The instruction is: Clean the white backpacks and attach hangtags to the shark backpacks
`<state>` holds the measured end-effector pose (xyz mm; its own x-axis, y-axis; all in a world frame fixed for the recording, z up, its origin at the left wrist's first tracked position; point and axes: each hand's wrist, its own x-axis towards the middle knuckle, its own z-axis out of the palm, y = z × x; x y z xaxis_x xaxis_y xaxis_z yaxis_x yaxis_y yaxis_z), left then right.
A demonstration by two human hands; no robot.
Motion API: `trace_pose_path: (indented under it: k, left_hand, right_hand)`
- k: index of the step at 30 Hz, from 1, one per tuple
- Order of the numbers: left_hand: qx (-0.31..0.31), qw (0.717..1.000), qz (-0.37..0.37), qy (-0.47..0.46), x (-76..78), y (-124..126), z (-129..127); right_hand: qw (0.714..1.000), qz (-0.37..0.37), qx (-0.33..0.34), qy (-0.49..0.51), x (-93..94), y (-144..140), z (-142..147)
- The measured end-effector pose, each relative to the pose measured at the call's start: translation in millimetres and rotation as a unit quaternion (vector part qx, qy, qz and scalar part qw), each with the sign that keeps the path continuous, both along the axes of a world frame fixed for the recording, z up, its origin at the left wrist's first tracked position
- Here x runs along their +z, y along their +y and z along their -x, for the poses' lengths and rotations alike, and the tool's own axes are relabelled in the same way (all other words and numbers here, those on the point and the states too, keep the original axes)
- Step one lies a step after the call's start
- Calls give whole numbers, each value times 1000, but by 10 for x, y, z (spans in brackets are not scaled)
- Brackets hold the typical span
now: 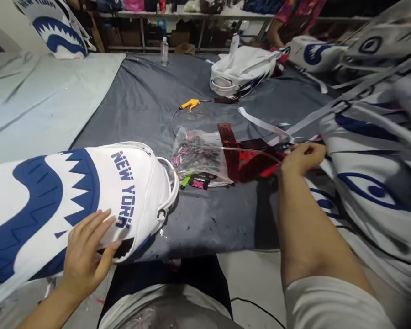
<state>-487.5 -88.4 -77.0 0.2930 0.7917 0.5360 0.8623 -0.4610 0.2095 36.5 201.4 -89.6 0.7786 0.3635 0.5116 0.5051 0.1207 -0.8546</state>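
Note:
My left hand (89, 251) lies with fingers spread on a white backpack (144, 196) at the left of the table. The backpack is on its side, with a blue toothed-mouth print and "NEW YORK" lettering. My right hand (304, 157) reaches to the right, its fingers curled by a white strap (265, 124) and dark red film pieces (248, 160). What its fingertips hold is hidden. Between my hands is a clear plastic bag (202, 153) with small items in it, and a small black tag with a pink print (199, 183) lies by its lower edge.
More white backpacks (370, 187) are piled along the right side. Another white backpack (243, 68) lies farther back, near a yellow air blow gun (191, 105). A bottle (164, 51) stands at the far edge. Another person's arm (276, 34) shows at the back.

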Motion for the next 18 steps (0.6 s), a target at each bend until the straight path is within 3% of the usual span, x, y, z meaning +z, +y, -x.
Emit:
trace_pose_path:
  k: [2, 4, 6, 8, 10, 12, 15, 18]
  left_hand:
    - [-69, 997, -23, -4, 40, 55, -297]
    - [-107, 993, 19, 55, 52, 205, -587]
    - [-64, 980, 105, 153, 54, 431, -818]
    - [-5, 956, 189, 224, 73, 655, -969]
    - [26, 942, 226, 248, 113, 766, -1046]
    - [38, 941, 224, 251, 134, 678, -1050]
    - [33, 956, 178, 233, 9, 166, -875]
    - [69, 986, 60, 138, -310, -558, -459]
  right_hand:
    - [999, -32, -32, -1, 323, -173, -9]
    - [996, -81, 4, -35, 604, -473, 146]
    - [984, -133, 87, -85, 778, -899, 454]
    - [970, -139, 169, -109, 811, -1407, 857]
    - [960, -87, 251, -84, 693, -1922, 1280]
    - [932, 18, 362, 4, 445, -2355, 1653]
    - [864, 123, 461, 159, -18, -2713, 2031]
    - [819, 181, 502, 211, -324, -2663, 2261]
